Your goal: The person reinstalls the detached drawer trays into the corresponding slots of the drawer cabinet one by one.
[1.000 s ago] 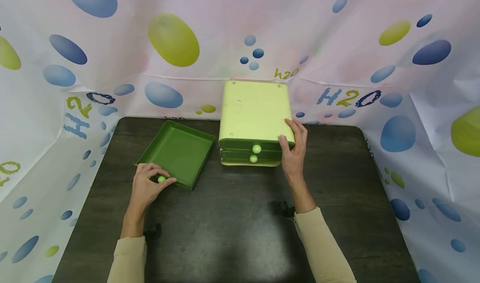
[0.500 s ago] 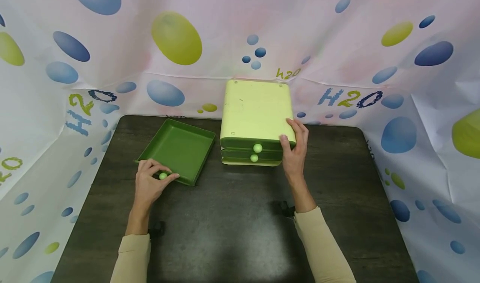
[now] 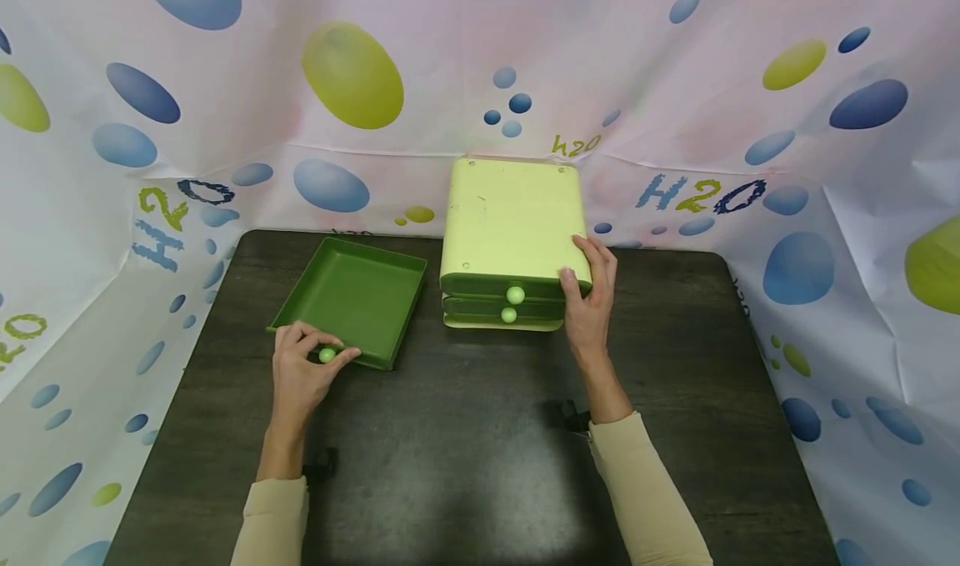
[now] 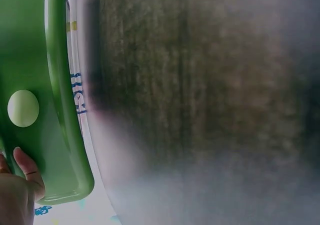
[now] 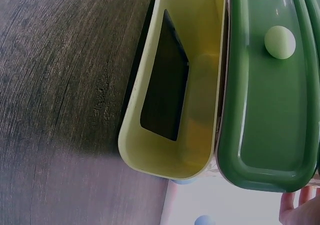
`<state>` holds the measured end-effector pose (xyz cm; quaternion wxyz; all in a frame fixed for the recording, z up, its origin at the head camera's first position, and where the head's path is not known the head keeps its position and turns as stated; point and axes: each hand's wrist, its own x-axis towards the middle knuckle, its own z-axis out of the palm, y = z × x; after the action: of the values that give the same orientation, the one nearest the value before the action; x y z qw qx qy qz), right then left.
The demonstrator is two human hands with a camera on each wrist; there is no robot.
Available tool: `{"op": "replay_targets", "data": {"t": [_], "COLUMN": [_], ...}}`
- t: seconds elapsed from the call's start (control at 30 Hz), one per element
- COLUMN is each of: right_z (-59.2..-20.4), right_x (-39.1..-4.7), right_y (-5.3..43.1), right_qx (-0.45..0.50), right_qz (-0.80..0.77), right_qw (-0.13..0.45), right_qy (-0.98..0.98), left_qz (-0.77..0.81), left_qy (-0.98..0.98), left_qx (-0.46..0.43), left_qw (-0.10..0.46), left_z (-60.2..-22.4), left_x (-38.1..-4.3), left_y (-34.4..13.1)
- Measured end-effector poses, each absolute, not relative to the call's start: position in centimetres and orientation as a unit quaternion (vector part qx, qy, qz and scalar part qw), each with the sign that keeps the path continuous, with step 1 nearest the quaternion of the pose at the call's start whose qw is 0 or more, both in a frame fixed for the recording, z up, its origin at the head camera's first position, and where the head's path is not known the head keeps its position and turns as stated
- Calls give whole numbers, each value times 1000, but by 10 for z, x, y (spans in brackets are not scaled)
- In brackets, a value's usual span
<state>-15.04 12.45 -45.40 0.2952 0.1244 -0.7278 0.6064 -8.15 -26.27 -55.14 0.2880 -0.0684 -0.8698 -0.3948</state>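
On the left of the table lies a pulled-out green drawer [image 3: 356, 303], with a pale green knob [image 4: 23, 108] on its front. My left hand [image 3: 300, 370] grips the drawer's front wall, thumb and fingers spread to either side of the knob. To the right stands a pale yellow drawer cabinet [image 3: 513, 216]. Two green drawers sit in it, the lower front [image 5: 272, 105] also with a round knob [image 5: 280, 42]. Below them, the bottom compartment [image 5: 197, 120] has no drawer in it. My right hand [image 3: 590, 303] holds the cabinet's front right corner, thumb at the top front edge.
The dark wood-grain table [image 3: 480, 433] carries the cabinet near its back edge. Behind and at both sides hangs a white sheet [image 3: 450, 57] printed with blue and green ovals. A narrow gap separates the drawer from the cabinet.
The drawer has turned slightly counterclockwise in my left hand, its far edge drifting left. My left forearm has shifted a little to the right. The right hand stays on the cabinet.
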Motion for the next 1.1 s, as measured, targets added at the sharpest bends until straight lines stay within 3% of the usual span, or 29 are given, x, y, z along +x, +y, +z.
{"op": "replay_targets", "data": {"t": [1.1], "right_z": [-455], "right_x": [-150], "right_y": [124], "right_qx": [123], "right_qz": [613], "right_qw": [292], "right_qy": [-724], "left_qz": [-380], "left_qy": [-859], "left_qx": [-77], "left_qw": [334], "left_z": [-551], "left_x": [-61], "left_y": [-254]}}
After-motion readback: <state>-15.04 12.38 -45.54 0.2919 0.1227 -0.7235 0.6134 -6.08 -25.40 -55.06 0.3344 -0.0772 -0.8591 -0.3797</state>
